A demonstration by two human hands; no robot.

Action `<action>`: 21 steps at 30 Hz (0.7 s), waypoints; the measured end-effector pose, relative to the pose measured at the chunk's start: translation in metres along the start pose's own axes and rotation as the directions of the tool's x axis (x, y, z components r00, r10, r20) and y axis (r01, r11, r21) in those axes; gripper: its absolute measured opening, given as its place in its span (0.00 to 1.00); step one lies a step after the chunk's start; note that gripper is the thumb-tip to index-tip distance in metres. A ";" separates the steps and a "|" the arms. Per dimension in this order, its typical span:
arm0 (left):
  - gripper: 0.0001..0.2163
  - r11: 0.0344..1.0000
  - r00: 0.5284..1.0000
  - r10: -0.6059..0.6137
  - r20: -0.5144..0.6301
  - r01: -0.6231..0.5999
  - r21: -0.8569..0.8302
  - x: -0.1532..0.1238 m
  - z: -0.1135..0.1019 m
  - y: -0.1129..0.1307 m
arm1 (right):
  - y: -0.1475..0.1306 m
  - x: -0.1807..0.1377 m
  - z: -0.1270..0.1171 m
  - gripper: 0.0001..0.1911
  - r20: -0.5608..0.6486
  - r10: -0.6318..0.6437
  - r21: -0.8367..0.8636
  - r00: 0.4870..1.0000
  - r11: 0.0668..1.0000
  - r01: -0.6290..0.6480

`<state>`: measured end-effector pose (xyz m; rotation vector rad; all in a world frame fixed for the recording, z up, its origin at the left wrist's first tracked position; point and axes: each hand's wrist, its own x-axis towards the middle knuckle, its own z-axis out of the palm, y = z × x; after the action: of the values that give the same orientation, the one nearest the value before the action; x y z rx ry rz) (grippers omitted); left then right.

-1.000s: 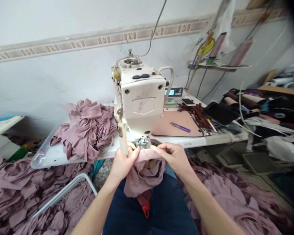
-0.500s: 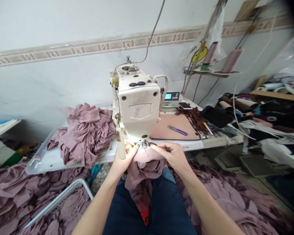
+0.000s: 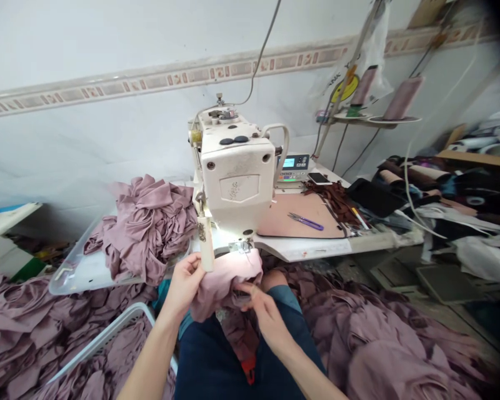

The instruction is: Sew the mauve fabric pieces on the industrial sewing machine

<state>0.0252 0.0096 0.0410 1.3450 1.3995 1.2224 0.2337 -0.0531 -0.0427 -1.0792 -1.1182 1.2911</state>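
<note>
A mauve garment piece (image 3: 229, 273) hangs at the needle end of a white sewing machine (image 3: 237, 183), its upper edge by the lit presser foot (image 3: 244, 246). My left hand (image 3: 185, 284) is closed on the left end of the fabric, thumb and fingertips pinching it beside the machine's pale side lever (image 3: 206, 244). Lower right, my right hand (image 3: 267, 315) touches the fold of the same piece with its index finger stretched out and fingers apart. Some fingertips are hidden by the fabric.
A heap of mauve fabric (image 3: 148, 228) lies on a clear plastic tray (image 3: 73, 278) at left, above a white basket (image 3: 104, 339). Purple thread snips (image 3: 305, 221) and a phone (image 3: 319, 178) lie right of the machine. More mauve fabric (image 3: 383, 344) is piled at lower right.
Both hands have moved down from the presser foot. The left slid left with the fabric; the right let go of the edge and came down to the fold. The garment shifted left.
</note>
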 end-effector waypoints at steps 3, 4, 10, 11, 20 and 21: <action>0.18 0.998 0.999 0.052 -0.002 -0.051 0.046 0.000 0.008 0.005 | 0.003 -0.001 0.018 0.42 0.175 0.127 0.176 0.976 0.972 -0.158; 0.19 0.997 0.998 0.060 0.010 -0.060 0.055 -0.001 0.011 0.005 | 0.001 0.000 0.019 0.40 0.196 0.167 0.221 0.966 0.953 -0.209; 0.25 0.987 0.964 -0.117 0.237 0.139 -0.079 -0.023 0.011 -0.018 | -0.037 0.004 -0.015 0.30 0.165 0.198 0.272 0.966 0.933 -0.238; 0.25 0.985 0.941 -0.126 0.314 0.155 -0.070 -0.026 0.008 -0.020 | -0.044 0.002 -0.024 0.30 0.166 0.199 0.232 0.966 0.944 -0.234; 0.18 0.993 0.750 0.050 0.659 -0.108 0.048 -0.053 0.022 -0.008 | -0.099 -0.018 -0.051 0.13 0.560 0.076 -0.463 0.825 0.854 0.236; 0.18 0.995 0.664 0.017 0.747 -0.082 0.050 -0.056 0.028 -0.010 | -0.101 -0.017 -0.052 0.11 0.605 0.076 -0.468 0.793 0.840 0.276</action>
<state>0.0561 -0.0431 0.0223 1.6851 0.8068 0.5015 0.3012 -0.0696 0.0489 -0.9858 -2.1056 1.2988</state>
